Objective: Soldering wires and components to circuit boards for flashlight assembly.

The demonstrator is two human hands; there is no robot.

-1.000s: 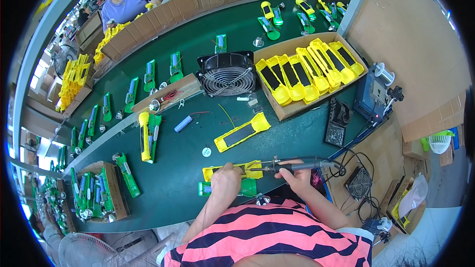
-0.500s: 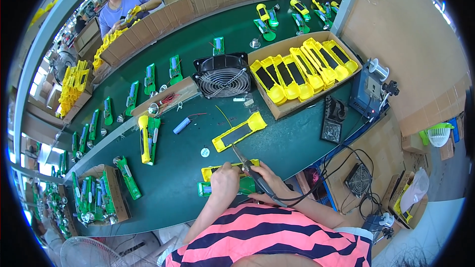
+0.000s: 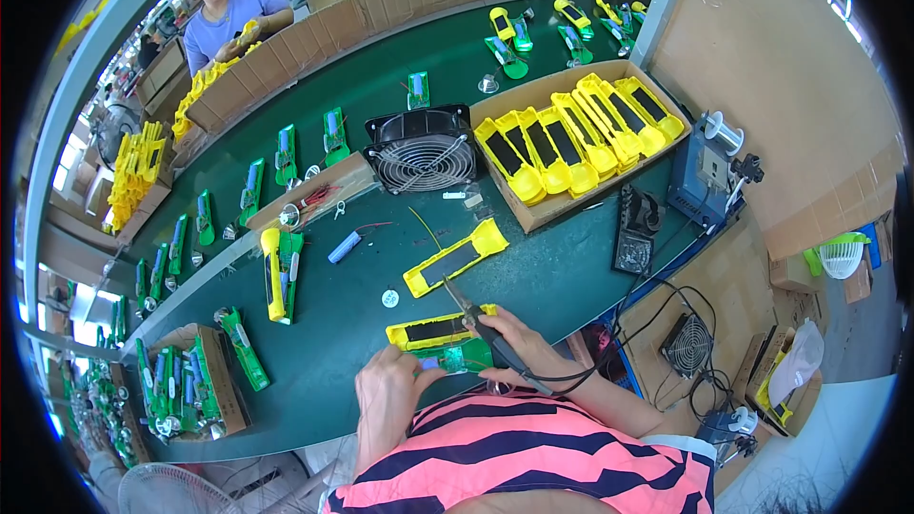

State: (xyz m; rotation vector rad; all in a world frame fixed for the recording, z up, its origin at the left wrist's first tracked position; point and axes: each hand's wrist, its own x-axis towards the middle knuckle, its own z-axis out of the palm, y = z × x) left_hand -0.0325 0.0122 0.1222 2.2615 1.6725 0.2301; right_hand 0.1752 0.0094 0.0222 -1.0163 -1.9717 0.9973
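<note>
A: What do the hands hold?

B: The left hand (image 3: 381,395) pinches the left end of a green housing (image 3: 468,357). The right hand (image 3: 526,347) has its fingers wrapped round a soldering iron (image 3: 500,343); whether its lower fingers also touch the housing, I can't tell.

A: And how are they posed?

B: The left hand comes at the housing from the near left, thumb turned in. The right comes from the near right, the iron slanting so that its tip points past the housing's far side.

A: How far along does this piece look?

B: Partway, I'd judge. A blue cell (image 3: 429,363) sits in the housing, but a yellow shell (image 3: 428,332) with a black panel lies just beyond it, not closed over it. Any soldering inside is too small to make out.

A: What lies farther out?

B: Beyond the housing, a second yellow shell (image 3: 457,264) lies unpaired on the table (image 3: 324,362). Left of the housing, a small carton (image 3: 228,385) holds more green units. Well beyond it stands a black fan (image 3: 420,148); beyond and to the right, an open cardboard box (image 3: 529,219) is filled with yellow shells, none visibly joined to green.
</note>
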